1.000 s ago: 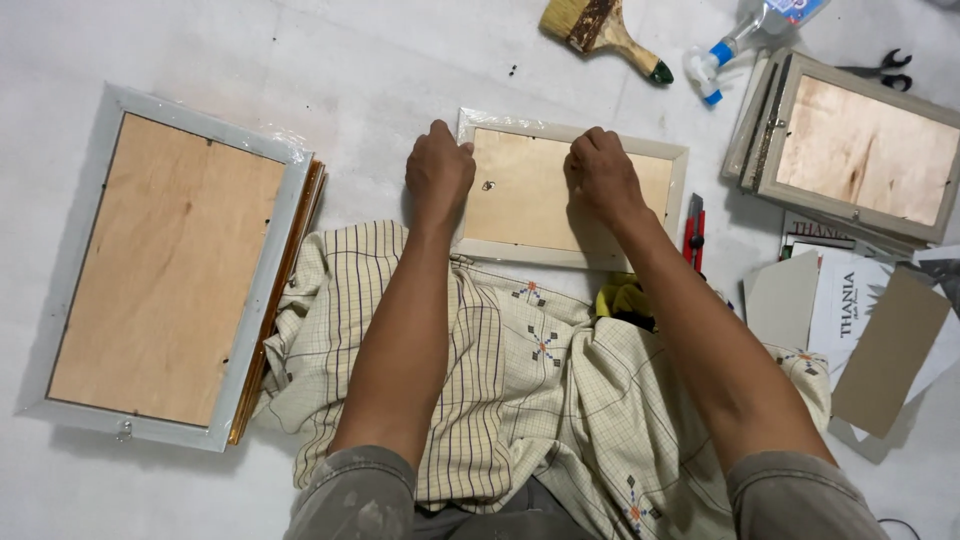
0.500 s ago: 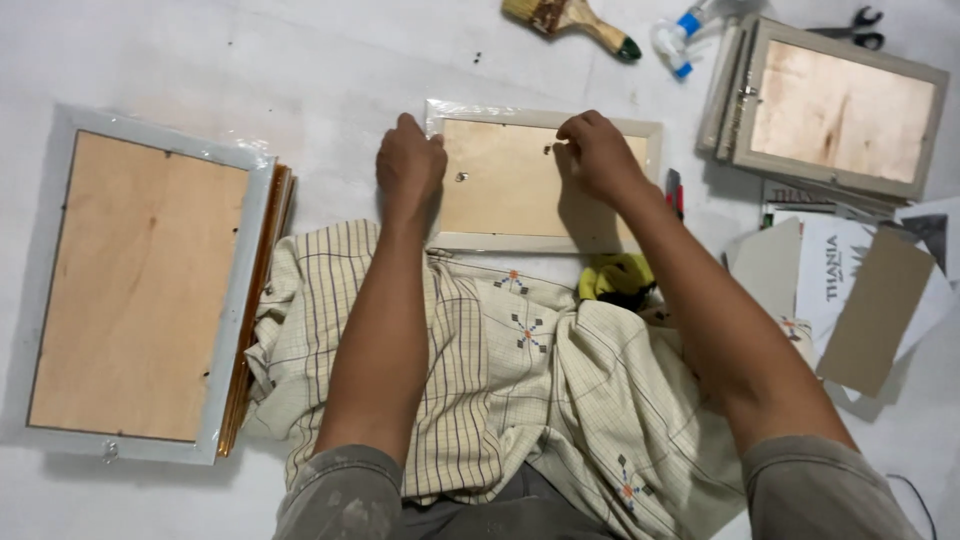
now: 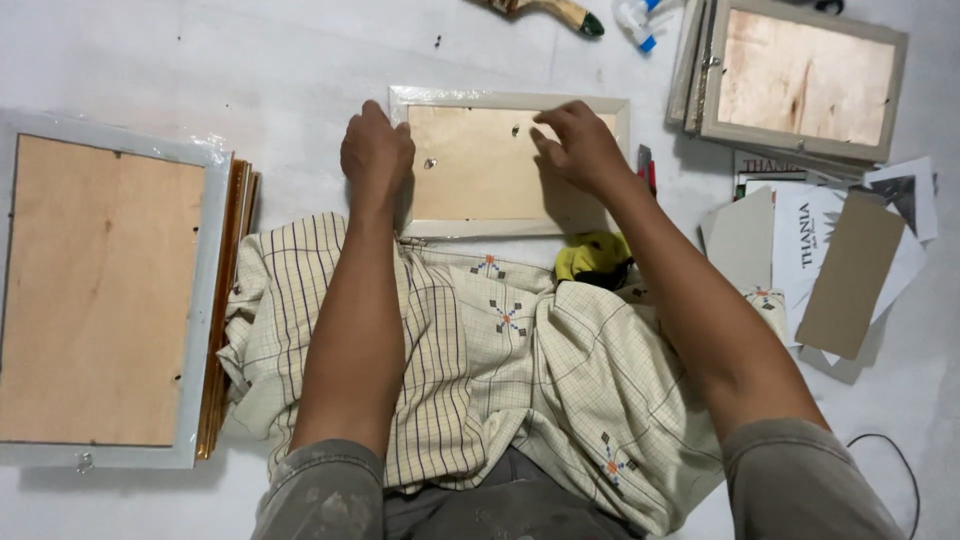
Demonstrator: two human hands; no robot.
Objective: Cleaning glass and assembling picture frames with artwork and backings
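White floor; both hands (image 3: 377,150) cover the picture frame's (image 3: 480,170) edges.

This looks like a small framing workshop on a white floor (image 3: 200,70). Picture frames lie face down with plywood backs: a stack (image 3: 100,290) at 9 o'clock, another stack (image 3: 800,80) at 2 o'clock. A paintbrush (image 3: 545,10) and cardboard sheets (image 3: 850,275) lie around.

Cream checked cloth (image 3: 480,370), pale frame (image 3: 510,100), tan backing.
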